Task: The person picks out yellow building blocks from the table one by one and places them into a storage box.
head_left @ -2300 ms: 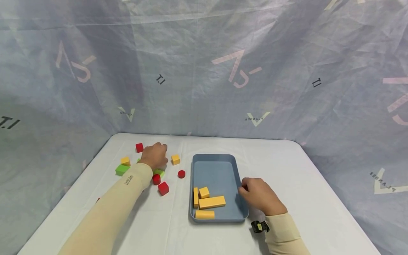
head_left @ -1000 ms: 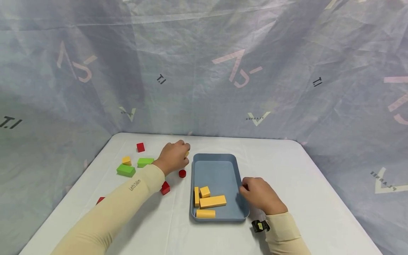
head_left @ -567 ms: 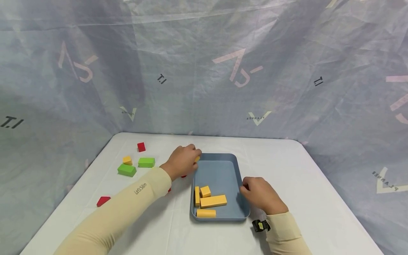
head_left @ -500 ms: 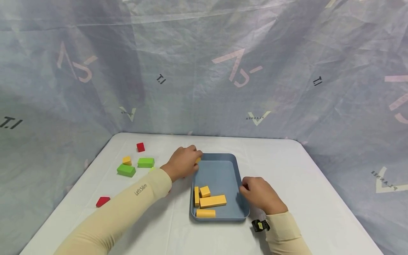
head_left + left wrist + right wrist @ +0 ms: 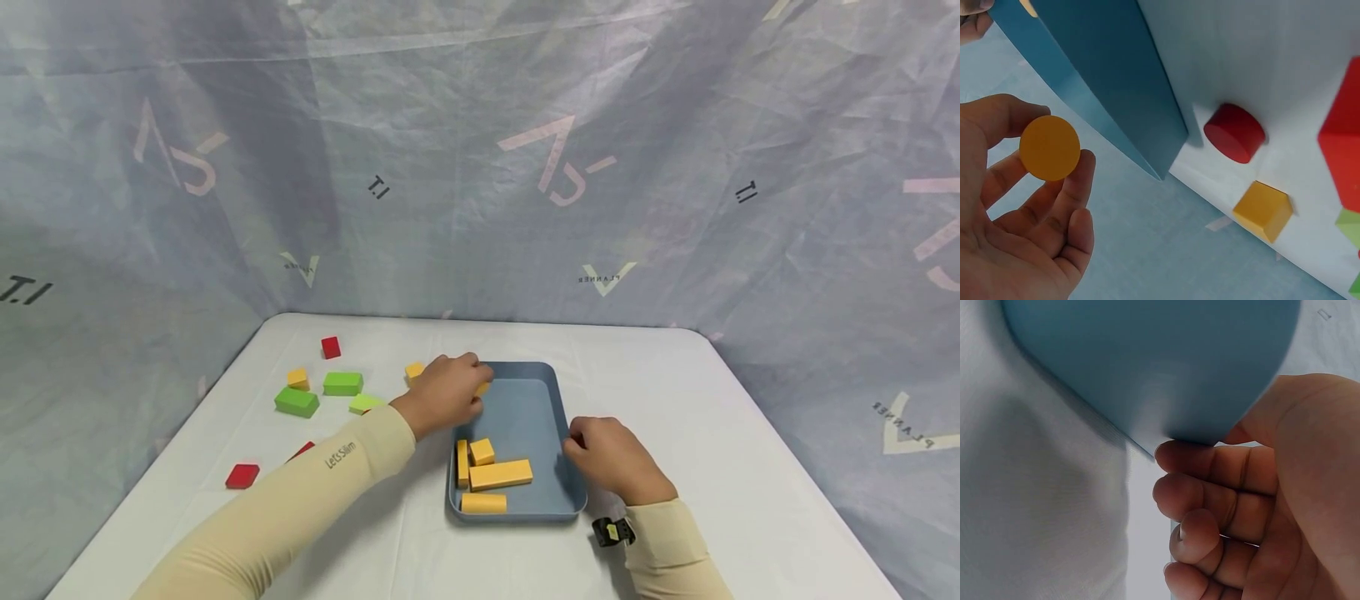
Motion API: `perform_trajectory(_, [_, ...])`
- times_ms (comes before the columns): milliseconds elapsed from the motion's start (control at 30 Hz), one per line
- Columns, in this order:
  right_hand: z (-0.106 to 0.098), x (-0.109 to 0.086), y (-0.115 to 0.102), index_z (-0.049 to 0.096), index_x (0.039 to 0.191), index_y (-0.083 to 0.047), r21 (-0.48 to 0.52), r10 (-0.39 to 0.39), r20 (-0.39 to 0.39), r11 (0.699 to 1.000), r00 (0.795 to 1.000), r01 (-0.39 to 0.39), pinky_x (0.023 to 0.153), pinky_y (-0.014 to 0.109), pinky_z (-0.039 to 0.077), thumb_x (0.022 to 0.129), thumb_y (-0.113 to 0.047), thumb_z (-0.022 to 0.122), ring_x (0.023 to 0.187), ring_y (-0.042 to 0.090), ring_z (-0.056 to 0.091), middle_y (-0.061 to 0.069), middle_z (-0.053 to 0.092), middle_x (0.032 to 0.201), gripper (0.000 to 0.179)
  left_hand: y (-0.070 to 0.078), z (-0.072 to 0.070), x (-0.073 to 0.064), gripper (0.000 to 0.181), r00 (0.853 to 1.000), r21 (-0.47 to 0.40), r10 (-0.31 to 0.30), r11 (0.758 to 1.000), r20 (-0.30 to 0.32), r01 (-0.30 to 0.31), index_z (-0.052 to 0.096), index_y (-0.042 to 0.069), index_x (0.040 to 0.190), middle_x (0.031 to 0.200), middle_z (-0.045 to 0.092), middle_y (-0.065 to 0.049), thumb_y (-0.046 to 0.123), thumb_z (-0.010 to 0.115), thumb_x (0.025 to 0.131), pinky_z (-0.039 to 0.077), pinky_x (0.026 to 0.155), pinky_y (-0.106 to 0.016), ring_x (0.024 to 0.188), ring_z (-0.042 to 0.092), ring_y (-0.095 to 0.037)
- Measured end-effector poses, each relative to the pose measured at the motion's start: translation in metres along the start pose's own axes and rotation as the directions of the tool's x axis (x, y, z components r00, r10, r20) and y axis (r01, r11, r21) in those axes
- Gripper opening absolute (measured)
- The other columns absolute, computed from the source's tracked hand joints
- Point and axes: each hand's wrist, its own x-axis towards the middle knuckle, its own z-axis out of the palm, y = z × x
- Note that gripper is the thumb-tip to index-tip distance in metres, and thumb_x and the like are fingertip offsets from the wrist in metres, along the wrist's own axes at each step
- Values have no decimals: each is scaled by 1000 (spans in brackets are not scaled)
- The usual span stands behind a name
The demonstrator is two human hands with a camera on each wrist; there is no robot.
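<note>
My left hand (image 5: pixel 446 390) reaches over the left rim of a blue-grey tray (image 5: pixel 517 417). Between thumb and fingers it pinches a yellow round block (image 5: pixel 1050 148), its flat circular face turned to the left wrist camera. Inside the tray, toward the near end, lie a yellow cube (image 5: pixel 482 451), a long yellow block (image 5: pixel 500 475), a narrow yellow block (image 5: pixel 462 464) and a yellow cylinder (image 5: pixel 483 503). At the tray's right side, my right hand (image 5: pixel 617 458) pinches the wall; in the right wrist view its thumb tip is hidden behind it.
Left of the tray lie green blocks (image 5: pixel 297 402), red blocks (image 5: pixel 242 476) and another yellow cube (image 5: pixel 298 378). Just outside the tray wall are a red cylinder (image 5: pixel 1234 132) and a yellow block (image 5: pixel 1264 210). A grey curtain (image 5: pixel 480 167) hangs behind the white table (image 5: pixel 637 367).
My left hand has moved right from among the loose blocks to over the tray's left rim, carrying the yellow round block. The right hand has stayed at the tray's right side.
</note>
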Motion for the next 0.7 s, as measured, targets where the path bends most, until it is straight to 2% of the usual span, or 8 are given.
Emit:
perform_trajectory(433, [0, 1, 0, 54, 67, -19, 0, 5, 1, 1000, 1000, -5, 53, 30, 38, 97, -20, 63, 54, 13, 46, -3, 45, 58, 31, 12, 4, 0, 33, 999, 14, 34, 999, 10, -35, 72, 18, 124, 105, 68, 0, 20, 70, 92, 51, 73, -35, 81, 58, -12])
perform_trajectory(700, [0, 0, 0, 54, 67, -19, 5, 8, 4, 1000, 1000, -8, 53, 30, 38, 97, -20, 63, 54, 13, 46, -3, 45, 58, 31, 20, 5, 0, 31, 996, -5, 92, 996, -1, -92, 73, 16, 121, 98, 66, 0, 16, 70, 90, 53, 75, -37, 77, 55, -12])
